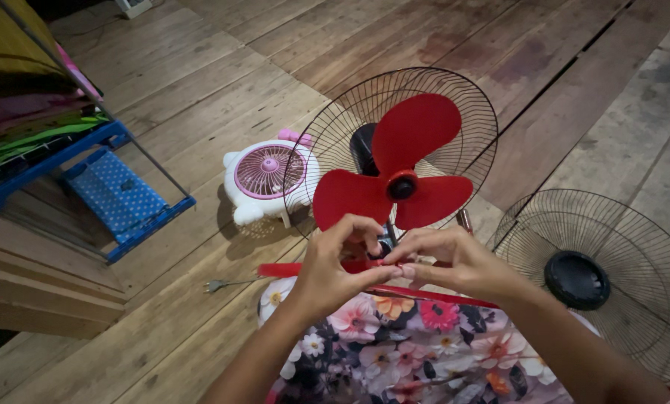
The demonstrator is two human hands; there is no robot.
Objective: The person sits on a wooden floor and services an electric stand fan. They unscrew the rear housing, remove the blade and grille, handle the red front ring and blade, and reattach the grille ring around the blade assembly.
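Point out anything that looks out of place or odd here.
The red three-bladed fan stands with blades bare; its black wire front guard lies detached on the wooden floor at right. Both hands pinch a red plastic rim band.

1. The fan blades (395, 161) are bright red, with a black hub at the middle.
2. The rear fan guard (455, 105) behind them is dark wire.
3. The loose front grille (634, 247) on the floor is dark wire too, with a black centre disc.
4. The small fan (264, 179) is white with a pink grille.
5. The plastic band (425, 293) under the fingers is red.
6. The skirt (417, 352) has pink, orange and white flowers on black.
7. The floor (200, 90) is brown planks.
8. The rack (111, 194) is blue; its cloth is blue with white dots.
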